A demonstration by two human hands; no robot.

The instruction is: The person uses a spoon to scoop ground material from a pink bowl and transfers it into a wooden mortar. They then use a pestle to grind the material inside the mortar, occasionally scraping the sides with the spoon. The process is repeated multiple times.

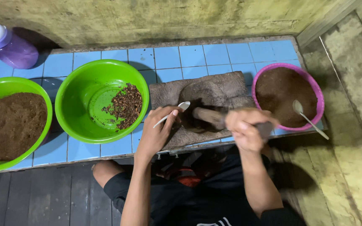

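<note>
Mortar (208, 104), a rough grey-brown stone slab with a dark hollow in the middle, sits on the blue tiled ledge (197, 56) between two bowls. Right hand (246, 129) is curled tight around a wooden pestle (210, 117), whose thick end points into the hollow; the hand is blurred. Left hand (158, 132) pinches the handle of a white spoon (173, 113) between thumb and fingers, its bowl at the hollow's left edge.

Pink bowl (317, 90) on the right is nearly full of fine, dark brown powder, with a metal spoon (308, 118) resting in it, handle over the rim. Green bowl (76, 90) left of the mortar is smooth plastic and holds a small heap of coarse brown bits against its right wall. A second green bowl (5, 83) at far left is filled with lighter, crumbly brown powder. Purple bottle (9, 45) lies behind it.
</note>
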